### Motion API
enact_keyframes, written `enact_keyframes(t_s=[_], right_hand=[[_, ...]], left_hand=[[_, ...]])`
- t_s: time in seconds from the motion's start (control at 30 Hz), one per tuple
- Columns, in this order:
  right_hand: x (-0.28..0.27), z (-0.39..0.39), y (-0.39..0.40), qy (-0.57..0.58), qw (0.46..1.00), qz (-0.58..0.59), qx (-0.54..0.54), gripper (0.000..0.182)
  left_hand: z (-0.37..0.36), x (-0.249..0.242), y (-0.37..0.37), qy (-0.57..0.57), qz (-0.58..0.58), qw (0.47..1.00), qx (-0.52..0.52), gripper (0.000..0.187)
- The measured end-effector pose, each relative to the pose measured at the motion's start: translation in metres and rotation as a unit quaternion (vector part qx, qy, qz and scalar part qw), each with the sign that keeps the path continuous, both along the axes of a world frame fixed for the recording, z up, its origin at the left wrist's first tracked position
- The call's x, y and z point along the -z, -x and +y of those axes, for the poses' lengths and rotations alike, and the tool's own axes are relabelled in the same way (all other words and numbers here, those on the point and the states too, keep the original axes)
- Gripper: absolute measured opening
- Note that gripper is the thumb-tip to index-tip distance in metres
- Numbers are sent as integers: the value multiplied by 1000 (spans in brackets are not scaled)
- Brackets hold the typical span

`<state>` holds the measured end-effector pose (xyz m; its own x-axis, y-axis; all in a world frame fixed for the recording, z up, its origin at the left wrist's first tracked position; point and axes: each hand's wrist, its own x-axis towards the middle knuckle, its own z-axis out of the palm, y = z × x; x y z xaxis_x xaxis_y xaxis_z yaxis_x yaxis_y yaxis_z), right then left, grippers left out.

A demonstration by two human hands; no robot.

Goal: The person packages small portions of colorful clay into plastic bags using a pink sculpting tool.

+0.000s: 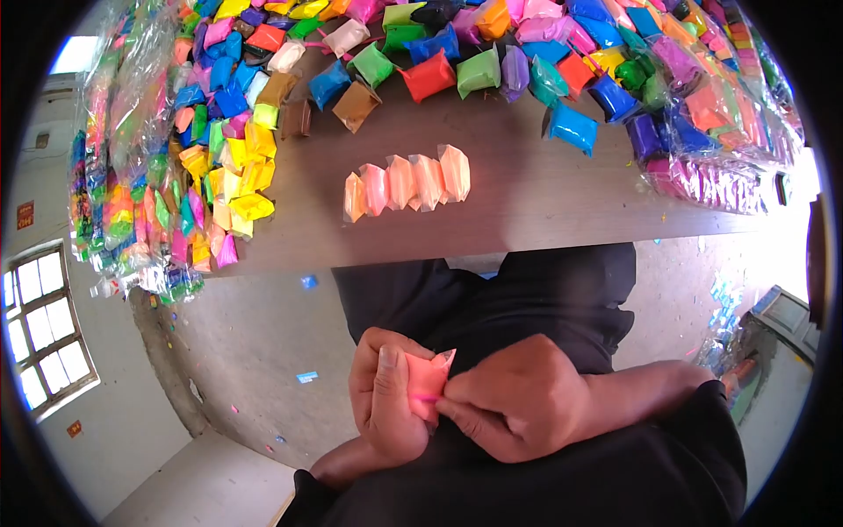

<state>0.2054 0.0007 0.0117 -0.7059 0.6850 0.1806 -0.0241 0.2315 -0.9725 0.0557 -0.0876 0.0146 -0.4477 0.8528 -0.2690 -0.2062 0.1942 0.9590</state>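
Above my lap, my left hand [386, 400] is closed around a small coral-coloured packet [427, 376] in clear wrapping, its pointed corner sticking up. Across the packet's lower part lies a thin bright pink strip [425, 398]. The thumb and forefinger of my right hand [518, 400] pinch the right end of this strip, touching the packet's side. What the strip is exactly, I cannot make out. On the table beyond, several similar peach and coral packets [402, 183] stand side by side in a short row.
The brown table [562, 202] has its near edge just past my knees. Heaps of coloured packets line its back, with a yellow group [250, 176] at left. Clear bags of packets [132, 176] sit far left, and more bags [711, 132] at right. Scraps [306, 378] dot the floor.
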Motion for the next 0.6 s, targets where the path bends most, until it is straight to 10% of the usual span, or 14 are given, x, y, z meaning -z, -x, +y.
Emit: enact_keyframes(t_s=[0.6], right_hand=[[11, 4, 3, -50, 998, 44, 19, 8]], left_hand=[[6, -2, 0, 51, -7, 999, 2, 33]])
